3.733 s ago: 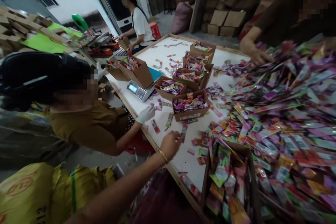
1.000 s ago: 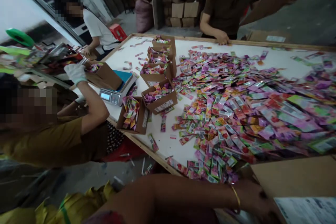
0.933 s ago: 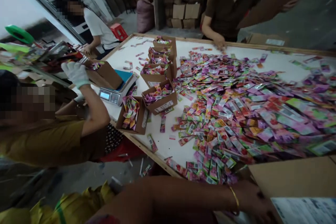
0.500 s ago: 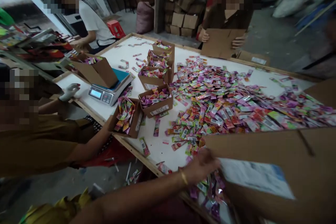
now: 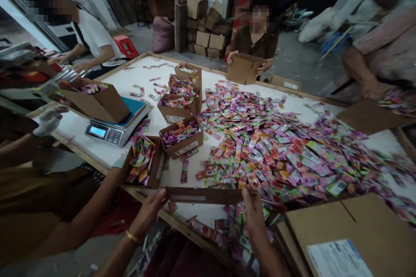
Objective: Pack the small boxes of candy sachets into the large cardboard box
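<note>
My left hand (image 5: 147,213), with a gold bangle at the wrist, and my right hand (image 5: 252,210) grip the two ends of a flat brown cardboard piece (image 5: 204,195). I see it nearly edge-on, held level over the near edge of the white table (image 5: 97,149). Colourful sachets (image 5: 266,143) lie in a wide heap just beyond it, and more sachets lie under it between my hands.
Several small boxes of sachets (image 5: 181,135) stand in a row at centre left. A scale (image 5: 113,127) carries another box. A flat carton with a label (image 5: 338,238) lies at bottom right. A gloved co-worker's arm (image 5: 78,220) reaches in at left. Other people work around the table.
My left hand has left the large labelled carton, which now lies at the right. Both hands now hold a narrow flat cardboard piece in front of me. My view has tilted up.
</note>
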Tool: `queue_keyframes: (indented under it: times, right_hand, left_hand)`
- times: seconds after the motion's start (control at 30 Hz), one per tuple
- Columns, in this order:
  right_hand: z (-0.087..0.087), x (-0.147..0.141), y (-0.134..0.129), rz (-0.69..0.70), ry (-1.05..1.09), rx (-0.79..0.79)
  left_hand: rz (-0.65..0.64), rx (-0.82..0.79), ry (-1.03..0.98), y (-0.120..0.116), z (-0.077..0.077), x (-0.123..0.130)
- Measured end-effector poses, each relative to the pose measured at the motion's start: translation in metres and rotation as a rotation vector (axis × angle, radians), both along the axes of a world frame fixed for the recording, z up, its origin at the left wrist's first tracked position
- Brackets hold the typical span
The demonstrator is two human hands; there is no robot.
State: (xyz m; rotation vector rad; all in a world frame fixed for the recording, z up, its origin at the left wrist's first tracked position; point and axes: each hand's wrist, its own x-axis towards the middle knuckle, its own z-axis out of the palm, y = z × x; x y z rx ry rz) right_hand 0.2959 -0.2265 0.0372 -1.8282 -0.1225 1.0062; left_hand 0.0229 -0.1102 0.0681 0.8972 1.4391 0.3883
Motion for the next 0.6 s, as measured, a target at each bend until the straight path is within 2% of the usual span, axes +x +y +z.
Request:
queue_keyframes:
  times: [0.1,0.17,0.23,0.33,0.4,0.47,0.6]
  right_hand:
    - [-0.008,0.002,-0.002,0.065,-0.032,-0.004]
    - [-0.005,-0.001,-0.005,0.13,-0.032,0.01]
    - [-0.002,-0.007,-0.01,0.173,-0.048,0.023]
    - [-0.002,-0.016,-0.017,0.218,-0.103,0.044]
    - [-0.006,-0.019,-0.021,0.236,-0.122,0.046]
    - [-0.01,-0.019,-0.025,0.215,-0.112,0.064]
    - [-0.01,-0.02,-0.031,0.16,-0.143,0.122]
  left_hand:
    - [-0.141,-0.022,0.128,0.006,0.012,-0.002]
    - [-0.269,0.062,0.264,0.012,0.026,0.0]
    - [-0.451,0.141,0.375,0.018,0.04,0.002]
    - [-0.701,0.184,0.423,0.025,0.053,0.005]
    - [-0.819,0.181,0.424,0.027,0.057,0.008]
    - [-0.825,0.188,0.442,0.026,0.058,0.012]
    - [-0.568,0.234,0.485,0.012,0.056,0.021]
